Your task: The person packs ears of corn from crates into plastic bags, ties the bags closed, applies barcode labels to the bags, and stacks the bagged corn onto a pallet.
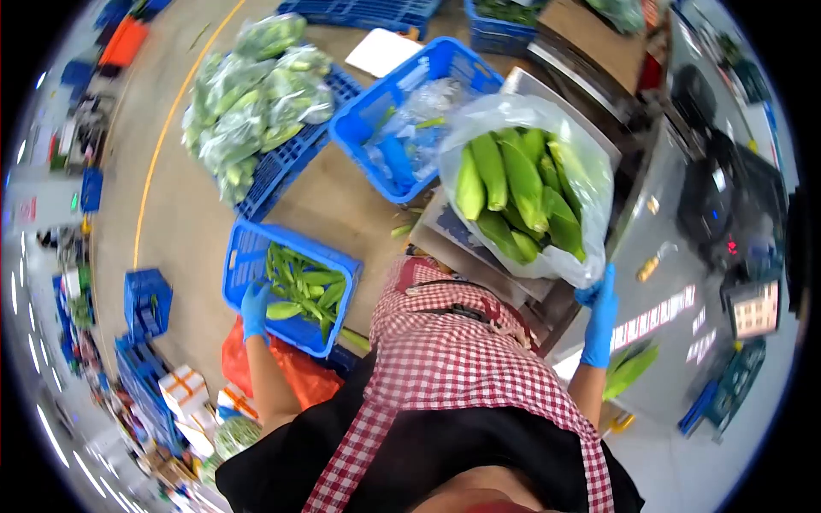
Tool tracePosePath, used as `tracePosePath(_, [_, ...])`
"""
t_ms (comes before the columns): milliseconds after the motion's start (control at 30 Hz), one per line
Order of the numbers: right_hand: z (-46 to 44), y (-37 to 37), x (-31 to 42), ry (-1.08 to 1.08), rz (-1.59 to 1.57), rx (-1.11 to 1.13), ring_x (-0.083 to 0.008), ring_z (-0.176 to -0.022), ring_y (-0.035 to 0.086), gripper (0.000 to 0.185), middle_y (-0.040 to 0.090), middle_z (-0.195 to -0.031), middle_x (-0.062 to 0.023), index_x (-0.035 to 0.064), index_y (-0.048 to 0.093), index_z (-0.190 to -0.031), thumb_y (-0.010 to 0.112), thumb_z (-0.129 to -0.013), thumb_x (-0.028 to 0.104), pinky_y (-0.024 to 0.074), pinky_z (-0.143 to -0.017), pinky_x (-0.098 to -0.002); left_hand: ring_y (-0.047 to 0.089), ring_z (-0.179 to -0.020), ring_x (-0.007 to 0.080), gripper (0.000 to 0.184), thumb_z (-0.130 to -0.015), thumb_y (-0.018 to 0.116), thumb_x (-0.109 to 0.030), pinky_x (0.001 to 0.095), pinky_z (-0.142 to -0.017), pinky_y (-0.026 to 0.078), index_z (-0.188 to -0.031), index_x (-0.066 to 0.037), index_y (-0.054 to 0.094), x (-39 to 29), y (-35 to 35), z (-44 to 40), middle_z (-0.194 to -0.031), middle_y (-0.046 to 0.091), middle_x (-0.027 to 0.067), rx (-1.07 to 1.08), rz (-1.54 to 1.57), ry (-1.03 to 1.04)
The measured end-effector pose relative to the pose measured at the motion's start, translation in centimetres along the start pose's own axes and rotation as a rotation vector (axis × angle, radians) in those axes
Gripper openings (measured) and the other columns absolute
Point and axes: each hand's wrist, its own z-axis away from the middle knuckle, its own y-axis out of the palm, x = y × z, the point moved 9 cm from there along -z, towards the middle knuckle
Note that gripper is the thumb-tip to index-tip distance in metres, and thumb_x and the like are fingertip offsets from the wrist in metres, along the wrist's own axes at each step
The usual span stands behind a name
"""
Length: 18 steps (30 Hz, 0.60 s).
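My left hand (255,311), in a blue glove, is at the near left rim of a blue crate (291,235) of green corn in husks. Its fingers look closed around the end of a pale green ear of corn (282,310), though they are partly hidden. Several more ears (312,280) lie in that crate. On my right, a clear plastic bag (590,192) gapes upward, with several husked-in ears (517,184) inside. My right hand (601,299), also gloved in blue, grips the bag's lower right edge.
Filled bags of green produce (256,103) are heaped on a blue pallet-like crate (325,107). Another blue crate (355,137) holds crumpled plastic. The bag rests by a grey counter (654,256) carrying dark equipment (714,201) and a loose husk (631,370). Below my left arm lies red plastic (312,380).
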Motion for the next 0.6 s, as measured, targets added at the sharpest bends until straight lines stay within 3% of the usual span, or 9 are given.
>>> tracePosePath(100, [2.3,0.1,0.7,-0.005,-0.045,-0.039,-0.0170,-0.066,0.059,0.053,0.061,-0.075,-0.0109,0.0012,0.060,-0.086,0.042,-0.087,0.051,0.0472,-0.065,-0.0289,0.044,-0.112,0.0216,0.061,-0.078,0.062,-0.017,0.0304,-0.094,0.035,-0.129,0.003,0.035,-17.1,8.4,-3.2,-0.124,0.045,0.0158,0.113,0.278,0.361])
tracePosePath(133, [3.1,0.3,1.0,0.028,-0.171,-0.047,-0.0173,-0.072,0.060,0.054,0.062,-0.083,-0.0117,0.0007,0.060,-0.098,0.041,-0.087,0.050,0.0476,-0.067,-0.0294,0.038,-0.119,0.0252,0.071,-0.076,0.066,-0.017,0.0328,-0.099,0.030,-0.132,0.003,0.028,-24.3,11.0,-2.8,-0.132,0.037,0.0178,0.143,0.236,0.641])
tracePosePath(167, [3.3,1.2,0.4,0.083,-0.386,0.072,-0.0200,-0.094,0.056,0.056,0.058,-0.105,-0.0111,0.0003,0.050,-0.116,0.042,-0.088,0.047,0.0437,-0.083,-0.0318,0.033,-0.123,0.0280,0.076,-0.074,0.068,-0.020,0.0354,-0.102,0.027,-0.133,0.002,0.026,-31.4,13.3,-1.0,-0.134,0.033,0.0195,0.198,0.178,0.842])
tracePosePath(267, [4.6,4.7,2.5,0.103,-0.795,0.188,-0.0214,-0.110,0.047,0.054,0.050,-0.121,-0.0120,0.0033,0.043,-0.124,0.040,-0.089,0.044,0.0333,-0.096,-0.0367,0.037,-0.118,0.0341,0.086,-0.064,0.074,-0.029,0.0385,-0.099,0.031,-0.131,0.001,0.029,-46.1,20.3,5.6,-0.128,0.037,0.0225,0.153,0.043,1.305])
tracePosePath(333, [3.8,5.7,3.5,-0.107,-0.878,0.222,-0.0241,-0.115,0.043,0.049,0.046,-0.125,-0.0130,0.0012,0.040,-0.125,0.043,-0.088,0.033,0.0292,-0.100,-0.0414,0.044,-0.112,0.0348,0.081,-0.062,0.073,-0.033,0.0389,-0.094,0.035,-0.126,0.002,0.038,-52.1,23.9,10.8,-0.121,0.044,0.0237,-0.012,-0.145,1.586])
tracePosePath(433, [4.4,5.6,4.9,-0.224,-1.279,0.336,-0.0259,-0.117,0.041,0.046,0.045,-0.125,-0.0160,-0.0027,0.039,-0.124,0.044,-0.083,0.019,0.0277,-0.102,-0.0408,0.056,-0.092,0.0277,0.053,-0.072,0.064,-0.031,0.0351,-0.082,0.044,-0.112,0.001,0.052,-56.0,30.1,10.8,-0.099,0.058,0.0181,0.262,-0.183,1.575])
tracePosePath(500, [5.6,5.2,5.5,-0.298,-1.643,0.507,-0.0273,-0.117,0.042,0.047,0.046,-0.123,-0.0199,-0.0048,0.037,-0.124,0.040,-0.082,0.014,0.0261,-0.104,-0.0411,0.058,-0.077,0.0218,0.039,-0.078,0.057,-0.028,0.0311,-0.073,0.045,-0.104,0.000,0.057,-55.8,33.1,8.0,-0.082,0.060,0.0127,1.000,0.227,1.027])
tracePosePath(533, [5.6,5.4,3.0,-0.196,-1.676,0.369,-0.0278,-0.114,0.044,0.047,0.046,-0.122,-0.0206,-0.0045,0.036,-0.125,0.038,-0.083,0.015,0.0282,-0.103,-0.0413,0.058,-0.069,0.0188,0.033,-0.081,0.053,-0.026,0.0291,-0.069,0.046,-0.100,0.000,0.059,-55.6,33.8,9.1,-0.074,0.061,0.0099,1.319,0.401,0.681])
tracePosePath(600, [6.5,6.2,-3.2,0.013,-1.731,0.093,-0.0288,-0.108,0.049,0.046,0.048,-0.120,-0.0220,-0.0040,0.034,-0.127,0.035,-0.085,0.016,0.0323,-0.101,-0.0415,0.055,-0.058,0.0147,0.040,-0.087,0.040,-0.032,0.0255,-0.058,0.045,-0.106,-0.002,0.058,-52.7,33.3,10.9,-0.064,0.059,0.0059,1.495,0.364,0.305])
